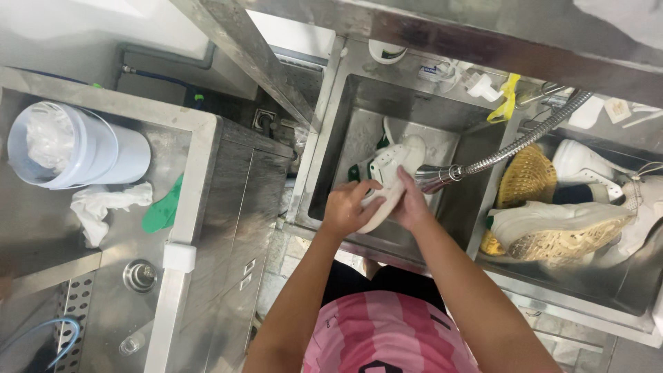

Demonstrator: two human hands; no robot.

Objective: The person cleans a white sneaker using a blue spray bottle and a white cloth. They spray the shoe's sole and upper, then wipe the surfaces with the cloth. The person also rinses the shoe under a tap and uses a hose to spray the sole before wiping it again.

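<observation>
Over a steel sink basin my left hand grips the heel end of a white sneaker with green trim. My right hand lies against the shoe's other side, close to a metal spray head on a flexible steel hose. The spray head points at the shoe. Both hands are wrapped around the sneaker, which is held tilted above the basin floor.
A second basin on the right holds several white sneakers with yellowed soles. On the left steel counter stand a white plastic bucket, a crumpled white cloth and a green rag. A yellow tag hangs near the tap.
</observation>
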